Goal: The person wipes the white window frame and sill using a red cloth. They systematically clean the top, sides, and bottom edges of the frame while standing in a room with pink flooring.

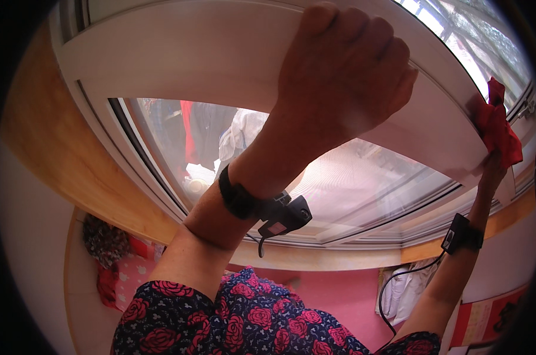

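Observation:
My left hand (pixel 348 71) is raised in front of the white window frame (pixel 183 53), back toward me and fingers curled away. Its palm side is hidden, so I cannot tell whether it grips the frame. A black strap with a small device (pixel 285 217) circles that wrist. At the far right, my right hand (pixel 494 171) holds a red cloth (pixel 498 128) against the right part of the frame. The cloth covers most of its fingers. Another strapped device (pixel 456 233) with a black cable is on the right forearm.
Behind the lower glass pane (pixel 339 186) hang clothes (pixel 243 131). A wooden surround (pixel 64 159) borders the window. Below are a pink surface (pixel 348 288), folded white fabric (pixel 401 293) and a red and pink bundle (pixel 126 275). A metal latch (pixel 526 108) shows at the upper right.

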{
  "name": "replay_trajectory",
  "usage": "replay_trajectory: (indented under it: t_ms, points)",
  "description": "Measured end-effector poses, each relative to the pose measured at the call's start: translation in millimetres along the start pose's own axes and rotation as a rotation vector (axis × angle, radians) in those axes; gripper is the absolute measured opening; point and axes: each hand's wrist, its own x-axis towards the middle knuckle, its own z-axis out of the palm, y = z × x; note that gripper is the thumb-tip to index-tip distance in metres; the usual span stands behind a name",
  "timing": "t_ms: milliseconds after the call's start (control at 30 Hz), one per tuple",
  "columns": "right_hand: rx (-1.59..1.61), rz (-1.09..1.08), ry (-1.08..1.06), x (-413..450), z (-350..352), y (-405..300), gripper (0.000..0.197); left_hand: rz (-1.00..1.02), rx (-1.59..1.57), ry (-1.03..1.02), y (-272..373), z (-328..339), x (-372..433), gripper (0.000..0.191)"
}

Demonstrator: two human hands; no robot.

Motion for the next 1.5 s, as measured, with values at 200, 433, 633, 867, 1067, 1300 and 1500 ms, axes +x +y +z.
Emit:
replay_trajectory:
  t_ms: [200, 433, 633, 867, 1067, 1300, 1500]
  points:
    - [-0.139, 0.302, -0.344, 12.4, 4.7, -53.1, 0.046, 0.019, -0.013, 0.134, -10.8, 29.8, -17.2, 0.024]
    - [-0.092, 0.017, -0.267, 12.1, 19.2, -117.7, 0.046, 0.002, -0.037, 0.179, -6.7, 35.1, -14.5, 0.024]
    - [-0.464, 0.14, -0.565, 6.6, 38.3, -163.1, 0.05, -0.023, 0.034, -0.063, 1.6, 7.7, -1.2, 0.022]
    - [0.379, -0.264, 0.0, -26.9, 62.0, -235.4, 0.048, -0.025, -0.099, 0.22, -4.4, 36.9, -12.1, 0.02]
    - [-0.08, -0.437, -0.15, -91.0, 50.1, -237.7, 0.068, -0.117, -0.118, 0.113, 0.0, 30.7, -14.9, 0.014]
    - [0.366, 0.016, -0.238, -136.9, 53.0, -241.1, 0.075, -0.074, -0.204, 0.202, 1.3, 29.0, -17.3, 0.019]
    - [0.353, 0.232, 0.055, -127.2, 24.8, -172.6, 0.075, -0.121, -0.163, 0.231, 1.3, 33.7, -12.3, 0.02]
